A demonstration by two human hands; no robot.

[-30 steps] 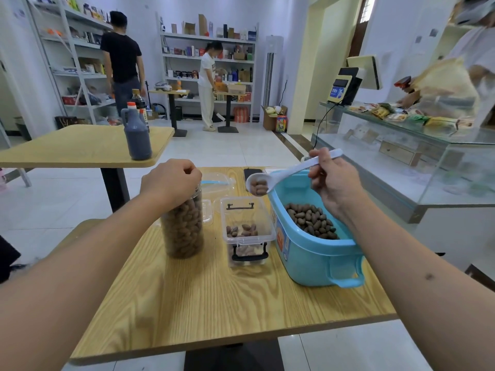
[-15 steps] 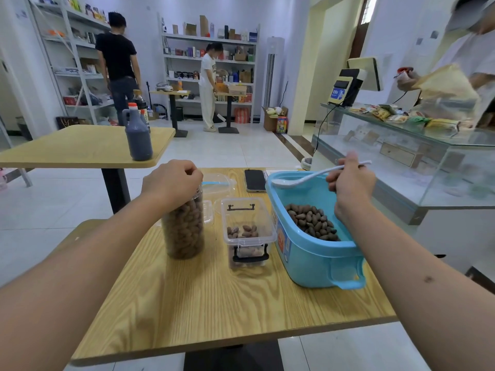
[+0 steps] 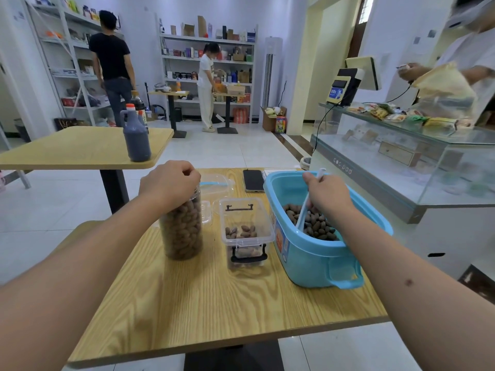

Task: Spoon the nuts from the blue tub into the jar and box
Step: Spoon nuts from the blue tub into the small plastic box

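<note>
A blue tub [image 3: 316, 259] with brown nuts [image 3: 318, 227] stands on the right of the wooden table [image 3: 214, 303]. My right hand [image 3: 328, 195] grips a white spoon [image 3: 304, 212] whose bowl dips down into the tub's nuts. A clear jar [image 3: 182, 228], nearly full of nuts, stands at the left; my left hand [image 3: 168, 183] curls over its top and holds it. Between jar and tub sits a small clear box [image 3: 245, 236] with a few nuts on its bottom.
A clear lid with blue trim [image 3: 217, 182] and a phone [image 3: 253, 180] lie behind the box. A second table [image 3: 80, 148] with a dark bottle [image 3: 136, 135] stands at left. A glass counter [image 3: 401, 162] runs along the right, a person behind it. Two people stand by the far shelves.
My right hand carried the spoon from beside the box back over the tub, then tipped it down into the nuts. My left hand stayed on the jar.
</note>
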